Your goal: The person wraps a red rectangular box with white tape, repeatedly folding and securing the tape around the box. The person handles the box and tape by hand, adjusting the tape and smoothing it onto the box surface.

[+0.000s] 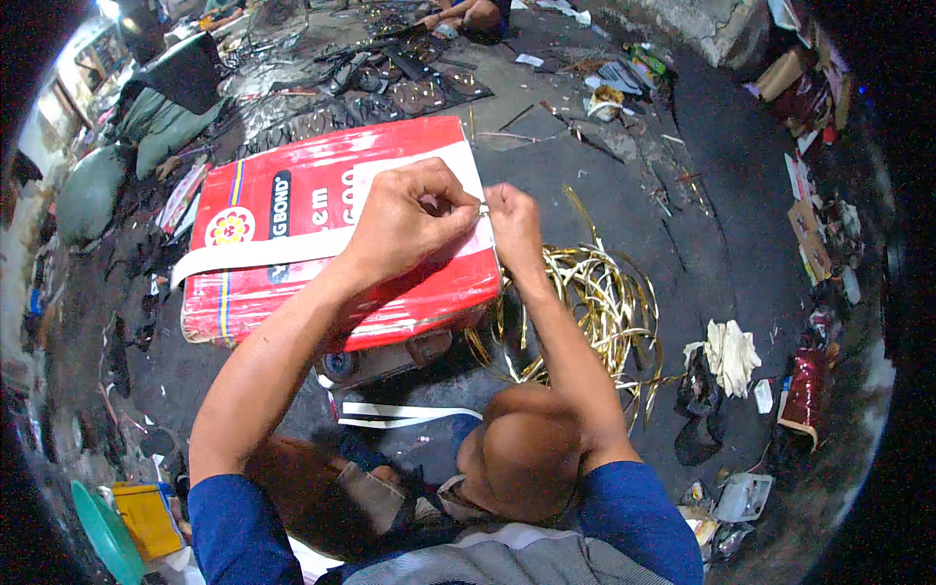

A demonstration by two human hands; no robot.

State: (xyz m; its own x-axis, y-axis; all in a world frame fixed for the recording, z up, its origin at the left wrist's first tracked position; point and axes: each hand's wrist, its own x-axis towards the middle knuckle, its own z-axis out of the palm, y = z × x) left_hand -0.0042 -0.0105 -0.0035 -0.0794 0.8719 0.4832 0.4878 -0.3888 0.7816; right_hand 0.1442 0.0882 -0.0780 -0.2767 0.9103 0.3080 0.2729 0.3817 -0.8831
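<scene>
A red cardboard box (307, 175) with a printed flower lies before me as a work surface. Across its top runs a flat white strip (263, 253), its left end hanging over the box's edge. My left hand (414, 214) rests over the strip, thumb and forefinger pinched at the box's right edge. Just beside it, my right hand (515, 229) is closed with its fingertips on the strip's right end. A small pale bit shows between the two hands, too small to name. The fingers hide part of the strip.
A tangle of shiny gold strips (604, 302) lies right of the box. More white strips (400, 417) are on the floor by my knees. Farther off lie dark cut pieces (419, 93), a pale cloth (729, 357) and a green basin (102, 531). Another person sits at the far side.
</scene>
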